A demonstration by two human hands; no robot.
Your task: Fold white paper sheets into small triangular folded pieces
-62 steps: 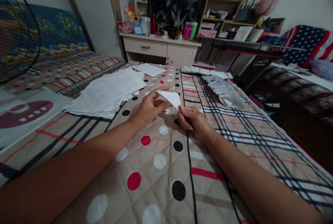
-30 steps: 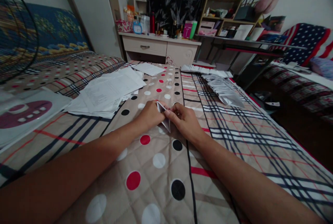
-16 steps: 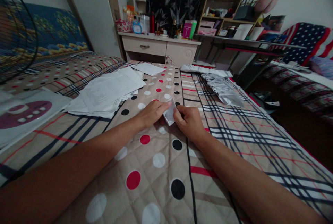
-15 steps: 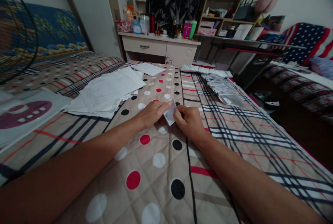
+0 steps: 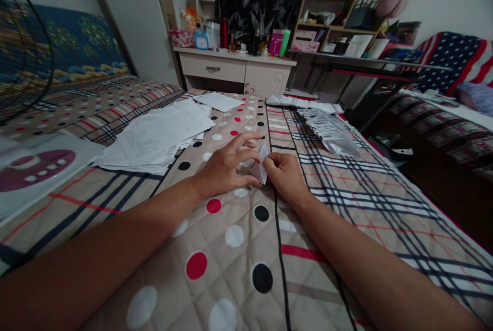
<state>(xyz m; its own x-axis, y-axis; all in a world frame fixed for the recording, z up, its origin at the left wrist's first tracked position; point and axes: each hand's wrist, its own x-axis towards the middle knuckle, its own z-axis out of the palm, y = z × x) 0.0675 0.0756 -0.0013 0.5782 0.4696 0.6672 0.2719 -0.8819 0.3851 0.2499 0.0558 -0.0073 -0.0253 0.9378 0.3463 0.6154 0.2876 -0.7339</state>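
A small piece of folded white paper (image 5: 262,164), roughly triangular, stands between my two hands just above the bedspread. My right hand (image 5: 285,174) pinches its right edge between thumb and curled fingers. From the other side, my left hand (image 5: 227,164) holds it with the thumb at the lower corner and a fingertip higher up, the other fingers raised and curved. Beyond my left hand lies a spread pile of white sheets (image 5: 154,133) with faint print. Past my right hand is a row of folded paper pieces (image 5: 327,131), overlapping one another.
Another row of folded papers (image 5: 304,102) lies at the bed's far edge. One loose sheet (image 5: 218,101) rests beyond the pile. A plastic bag with a purple print (image 5: 38,169) and a fan (image 5: 23,49) are at left. A white dresser (image 5: 215,69) stands behind the bed.
My left hand has gone from lying flat over the paper to gripping it by its edges with raised fingers. The paper has turned more upright and shifted slightly right.
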